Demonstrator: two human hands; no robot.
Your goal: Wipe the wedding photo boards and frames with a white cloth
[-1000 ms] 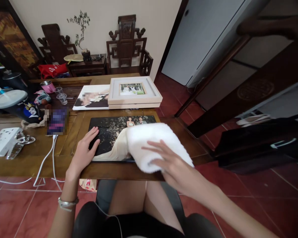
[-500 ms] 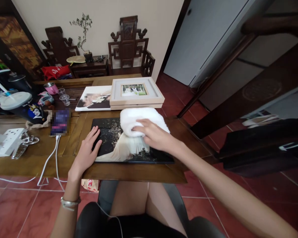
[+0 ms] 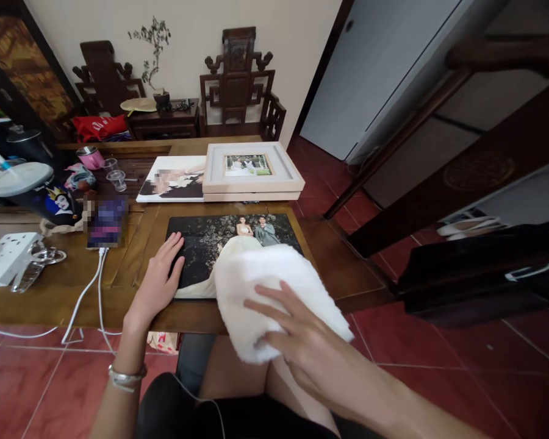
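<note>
A dark photo panel [image 3: 196, 244] lies flat at the table's near edge, printed with two people, one in a long pale gown. My left hand [image 3: 161, 277] rests on its left edge, fingers stretched out. In my right hand [image 3: 297, 332] is a folded white towel [image 3: 274, 268], gripped between thumb and fingers. The towel hides the panel's lower right part and hangs out past the table's front edge, above my lap.
Behind the panel lie a light wooden picture frame [image 3: 254, 190] and a white-edged photo print [image 3: 174, 177]. To the left are a phone [image 3: 107, 222] on a white cable, a power strip [image 3: 11, 259], a clear hair claw [image 3: 36, 265] and a large lidded cup [image 3: 50, 195].
My right hand has drawn the towel toward me, from the panel's upper right to over the front edge, uncovering the two printed figures. My left hand stays on the panel's left edge.
</note>
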